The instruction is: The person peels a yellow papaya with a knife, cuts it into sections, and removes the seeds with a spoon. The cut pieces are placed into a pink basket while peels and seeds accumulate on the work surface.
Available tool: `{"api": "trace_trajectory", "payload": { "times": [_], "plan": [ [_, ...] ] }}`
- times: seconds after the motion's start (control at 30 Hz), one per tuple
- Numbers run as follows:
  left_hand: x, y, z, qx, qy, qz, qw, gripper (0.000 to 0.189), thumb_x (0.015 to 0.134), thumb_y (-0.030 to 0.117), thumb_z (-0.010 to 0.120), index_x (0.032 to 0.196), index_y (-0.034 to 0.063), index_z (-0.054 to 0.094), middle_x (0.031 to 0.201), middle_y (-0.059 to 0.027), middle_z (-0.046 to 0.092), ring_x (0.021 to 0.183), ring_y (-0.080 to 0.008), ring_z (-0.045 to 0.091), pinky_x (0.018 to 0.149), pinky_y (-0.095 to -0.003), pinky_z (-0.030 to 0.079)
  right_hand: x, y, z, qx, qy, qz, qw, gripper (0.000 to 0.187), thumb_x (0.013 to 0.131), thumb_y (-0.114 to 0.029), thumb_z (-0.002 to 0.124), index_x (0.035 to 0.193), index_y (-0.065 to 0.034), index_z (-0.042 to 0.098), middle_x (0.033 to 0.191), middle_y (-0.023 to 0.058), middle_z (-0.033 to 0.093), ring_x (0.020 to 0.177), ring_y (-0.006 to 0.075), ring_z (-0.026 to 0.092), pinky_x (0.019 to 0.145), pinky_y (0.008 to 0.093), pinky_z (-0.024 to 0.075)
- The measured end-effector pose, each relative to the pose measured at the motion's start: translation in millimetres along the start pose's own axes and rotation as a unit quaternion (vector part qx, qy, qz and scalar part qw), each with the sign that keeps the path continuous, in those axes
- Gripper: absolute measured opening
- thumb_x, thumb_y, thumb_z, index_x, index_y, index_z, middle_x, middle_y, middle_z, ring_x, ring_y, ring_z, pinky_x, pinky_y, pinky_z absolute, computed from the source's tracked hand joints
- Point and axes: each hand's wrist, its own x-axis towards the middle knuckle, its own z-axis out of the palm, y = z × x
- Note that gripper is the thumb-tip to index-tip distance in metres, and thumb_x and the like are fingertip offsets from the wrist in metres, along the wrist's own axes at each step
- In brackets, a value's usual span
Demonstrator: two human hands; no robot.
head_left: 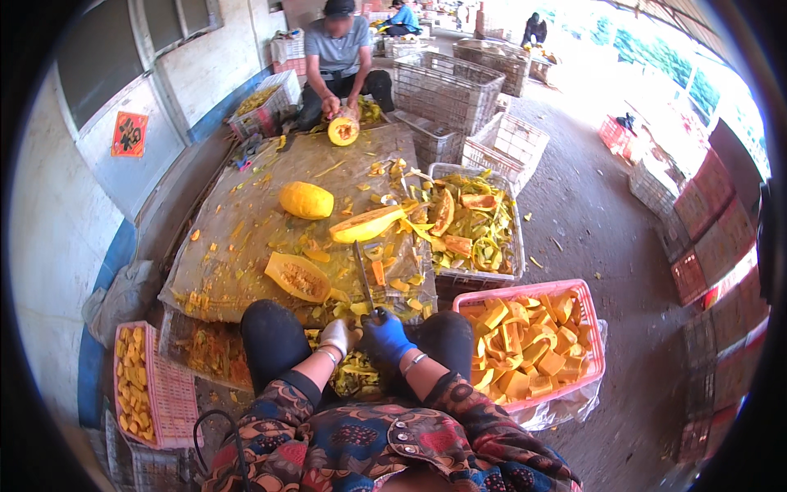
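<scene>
My right hand (384,337), in a blue glove, grips a long knife (362,273) whose blade points away from me over the table edge. Close beside it is my left hand (339,337), in a whitish glove, its fingers curled; whether it holds something is hidden. Just beyond lies a hollowed pumpkin half (299,278), cut face up. A second cut pumpkin half (367,224) rests past the knife tip, and a whole peeled pumpkin (306,200) sits farther back. A peeler (374,253) lies to the right of the blade among scraps.
A pink crate of pumpkin chunks (593,344) stands at my right, with a crate of peelings (518,246) behind it. Another pink crate (172,393) is at my left. Across the covered table (246,215), a person (338,55) holds a pumpkin (343,130). Stacked crates (449,86) stand beyond.
</scene>
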Motion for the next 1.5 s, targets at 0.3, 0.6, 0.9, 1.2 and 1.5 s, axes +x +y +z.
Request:
{"api": "trace_trajectory", "payload": {
  "times": [0.3, 0.6, 0.9, 1.2, 1.5],
  "plan": [
    [42, -42, -30, -0.351, 0.211, 0.049, 0.911, 0.028, 0.076, 0.018, 0.077, 0.097, 0.0005, 0.071, 0.082, -0.0103, 0.071, 0.071, -0.018, 0.065, 0.064, -0.0352, 0.051, 2, 8, -9, 0.016, 0.043, -0.065, 0.997, 0.031, 0.08, -0.022, 0.075, 0.099, 0.0007, 0.064, 0.09, 0.0099, 0.07, 0.079, 0.0154, 0.062, 0.072, 0.0332, 0.0524],
    [110, -132, -148, -0.377, 0.401, -0.273, 0.79, 0.03, 0.072, 0.02, 0.077, 0.097, 0.0074, 0.065, 0.076, -0.0117, 0.066, 0.068, -0.0219, 0.062, 0.057, -0.0365, 0.046, 7, 28, -7, 0.022, 0.012, -0.053, 0.998, 0.03, 0.083, -0.003, 0.069, 0.111, -0.0007, 0.061, 0.086, 0.0051, 0.067, 0.073, 0.0104, 0.061, 0.063, 0.0255, 0.0523],
    [151, -137, -129, -0.52, 0.158, -0.333, 0.771, 0.054, 0.073, 0.022, 0.08, 0.114, -0.0066, 0.061, 0.113, -0.0182, 0.065, 0.092, -0.0294, 0.064, 0.078, -0.0422, 0.052, 12, 25, 2, -0.088, 0.013, -0.005, 0.996, 0.016, 0.083, -0.013, 0.069, 0.091, -0.0021, 0.061, 0.077, 0.007, 0.063, 0.072, 0.0107, 0.053, 0.063, 0.0313, 0.0472],
    [154, -89, -140, -0.406, 0.153, -0.33, 0.838, 0.044, 0.073, 0.024, 0.08, 0.096, -0.0101, 0.065, 0.089, -0.0202, 0.069, 0.079, -0.028, 0.067, 0.07, -0.042, 0.049, 17, 20, 24, -0.022, -0.013, 0.003, 1.0, 0.023, 0.084, -0.007, 0.07, 0.104, -0.0018, 0.061, 0.09, 0.002, 0.066, 0.082, 0.0083, 0.058, 0.076, 0.0254, 0.0494],
    [185, -109, -104, -0.398, 0.2, -0.255, 0.858, 0.035, 0.068, 0.014, 0.079, 0.091, -0.0097, 0.066, 0.084, -0.0221, 0.07, 0.079, -0.0296, 0.068, 0.066, -0.0412, 0.05, 26, 25, 28, 0.016, 0.016, -0.01, 1.0, 0.024, 0.086, -0.011, 0.071, 0.107, -0.0028, 0.062, 0.092, 0.0003, 0.065, 0.082, 0.0076, 0.057, 0.071, 0.024, 0.0481]
  ]
}}
